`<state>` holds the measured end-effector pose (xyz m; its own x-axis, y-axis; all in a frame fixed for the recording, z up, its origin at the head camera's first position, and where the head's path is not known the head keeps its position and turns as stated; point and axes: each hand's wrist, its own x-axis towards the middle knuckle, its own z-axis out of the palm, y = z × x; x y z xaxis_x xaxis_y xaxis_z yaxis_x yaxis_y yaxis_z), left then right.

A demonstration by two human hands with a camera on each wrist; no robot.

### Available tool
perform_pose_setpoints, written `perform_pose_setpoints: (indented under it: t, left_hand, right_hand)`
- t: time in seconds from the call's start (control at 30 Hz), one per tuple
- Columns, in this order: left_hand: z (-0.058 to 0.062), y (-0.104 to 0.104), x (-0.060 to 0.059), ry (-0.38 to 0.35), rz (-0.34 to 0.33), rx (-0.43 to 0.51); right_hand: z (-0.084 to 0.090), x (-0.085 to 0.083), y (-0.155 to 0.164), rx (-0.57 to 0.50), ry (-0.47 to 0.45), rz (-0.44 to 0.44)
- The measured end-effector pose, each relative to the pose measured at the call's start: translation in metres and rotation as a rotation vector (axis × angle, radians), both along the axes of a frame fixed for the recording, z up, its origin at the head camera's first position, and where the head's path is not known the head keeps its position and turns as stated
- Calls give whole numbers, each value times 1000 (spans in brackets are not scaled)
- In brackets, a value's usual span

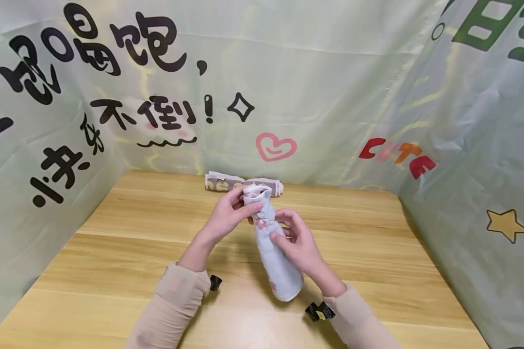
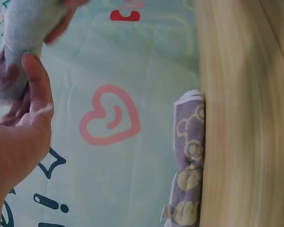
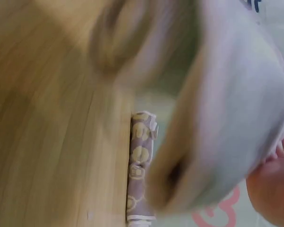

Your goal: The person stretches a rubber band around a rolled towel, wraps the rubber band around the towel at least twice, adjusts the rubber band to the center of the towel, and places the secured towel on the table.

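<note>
A light blue towel (image 1: pixel 279 266) with pink flower marks is rolled into a tube, tilted above the table and pinched narrow near its upper end. My left hand (image 1: pixel 227 213) grips that upper end, thumb on the near side. Lower down, my right hand (image 1: pixel 301 247) holds the roll's side between thumb and curled fingers. In the left wrist view the left thumb presses on the towel (image 2: pixel 28 28). The right wrist view shows the towel (image 3: pixel 241 104) large and blurred, with part of the right hand (image 3: pixel 274 189) at the edge.
Behind the hands, a purple rolled towel (image 1: pixel 224 184) with cream patterns lies along the back of the wooden table (image 1: pixel 126 242). Printed cloth walls (image 1: pixel 323 97) enclose the back and both sides. A black wrist device (image 1: pixel 319 311) sits by the right cuff.
</note>
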<state>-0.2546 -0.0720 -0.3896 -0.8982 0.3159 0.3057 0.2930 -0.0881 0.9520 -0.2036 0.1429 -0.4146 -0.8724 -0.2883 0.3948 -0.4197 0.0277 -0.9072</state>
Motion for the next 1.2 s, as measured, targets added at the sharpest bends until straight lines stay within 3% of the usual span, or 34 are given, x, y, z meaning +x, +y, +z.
perform_pose_setpoints:
  t: [0.13,0.37,0.5,0.73,0.9,1.2]
  left_hand:
    - [-2,6,0,-1,94,11]
    - [-5,15,0,65,163,-3]
    - [-6,17,1,121,195,-22]
    - [-9,21,3,174,232,-28]
    - [-7,23,5,225,259,-25]
    - [-9,26,6,252,304,-20]
  right_hand:
    - [-2,1,-3,116,106,-136]
    - [-11,-3,-6,304,527,-279]
    - [-13,-5,-7,366,665,-354]
    - [-15,-6,-7,434,715,-422]
    - [-14,-6,-9,420,714,-425]
    - [-13,-3,-9,413,722,-432]
